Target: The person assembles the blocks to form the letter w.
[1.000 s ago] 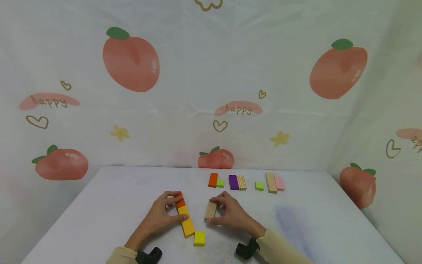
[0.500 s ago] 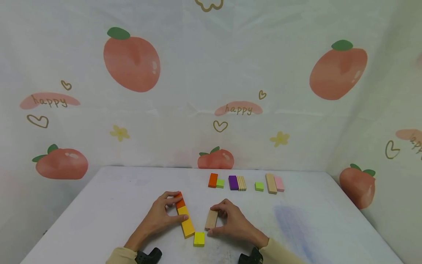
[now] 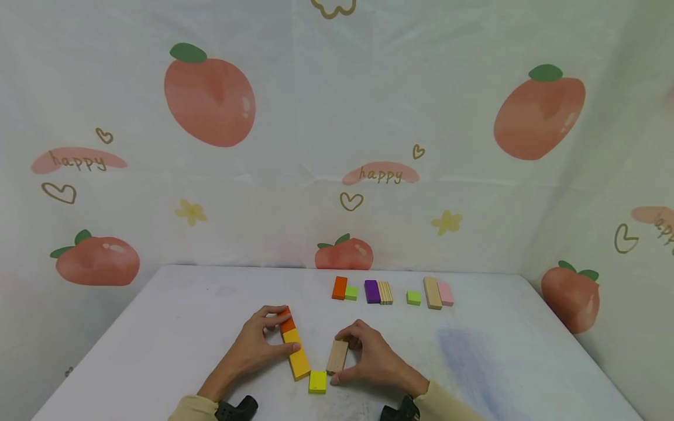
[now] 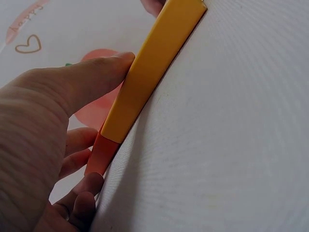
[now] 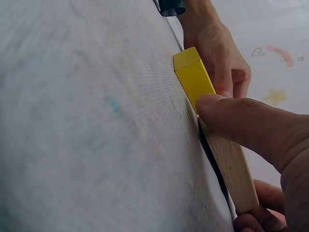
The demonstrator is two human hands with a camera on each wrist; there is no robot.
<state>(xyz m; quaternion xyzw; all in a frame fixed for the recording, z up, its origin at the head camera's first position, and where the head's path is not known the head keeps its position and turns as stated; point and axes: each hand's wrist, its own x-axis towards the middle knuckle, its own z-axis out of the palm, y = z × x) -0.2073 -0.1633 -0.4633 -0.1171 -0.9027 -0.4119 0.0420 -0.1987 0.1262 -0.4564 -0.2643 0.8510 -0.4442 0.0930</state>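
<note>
My left hand (image 3: 258,342) holds a row of two blocks lying end to end, a red-orange block (image 3: 288,324) and a longer golden-yellow block (image 3: 298,361). In the left wrist view the thumb presses the golden-yellow block's side, and the fingers curl at the red-orange block's far end. Between thumb and fingers, my right hand (image 3: 372,354) pinches a plain wooden block (image 3: 337,356) by its ends. A small bright yellow block (image 3: 317,382) lies between the hands, at the row's near end. In the right wrist view the wooden block's near end comes right up to this yellow block (image 5: 194,79).
Along the table's back lie a red-orange block (image 3: 339,287) beside a lime block (image 3: 351,293), a purple block (image 3: 372,292) beside a striped one (image 3: 386,292), another lime block (image 3: 413,297), and a wooden block (image 3: 433,293) beside a pink one (image 3: 446,293).
My right hand has drawn the wooden block nearer to me, down beside the small yellow block. My left hand and its row have stayed in place.
</note>
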